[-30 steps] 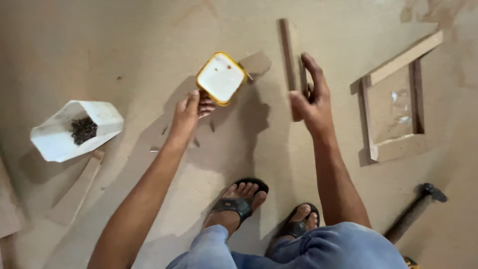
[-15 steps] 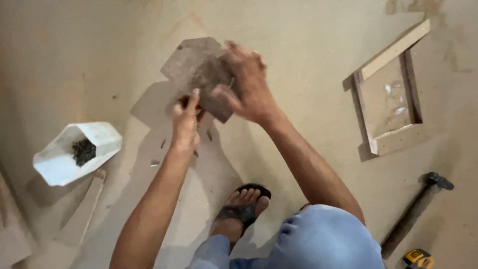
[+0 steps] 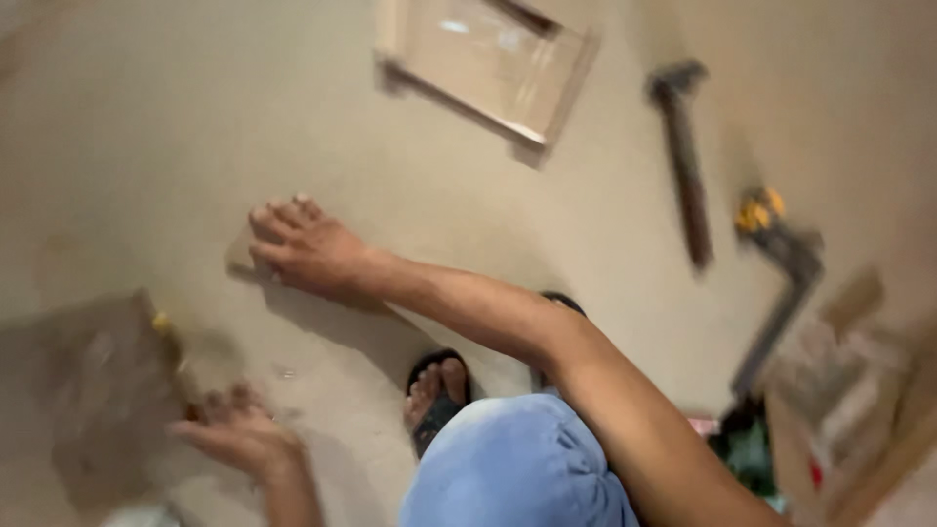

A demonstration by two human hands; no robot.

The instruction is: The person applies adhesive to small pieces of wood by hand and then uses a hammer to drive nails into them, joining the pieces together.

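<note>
Heavy motion blur smears the whole view, worst at the lower left, where the left hand (image 3: 234, 434) and the brown board (image 3: 98, 390) beside it melt into streaks. Warm, dim, even light covers the floor (image 3: 195, 127), with no glare. A soft shadow lies under the right hand (image 3: 307, 249) and forearm, while the hammer (image 3: 683, 156) and wooden frame (image 3: 488, 63) show only hazy outlines.

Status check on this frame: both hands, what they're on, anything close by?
Right hand flat on the floor, fingers spread over a small pale piece, blurred. Left hand low beside a brown board. Hammer and wooden frame lie apart.
</note>
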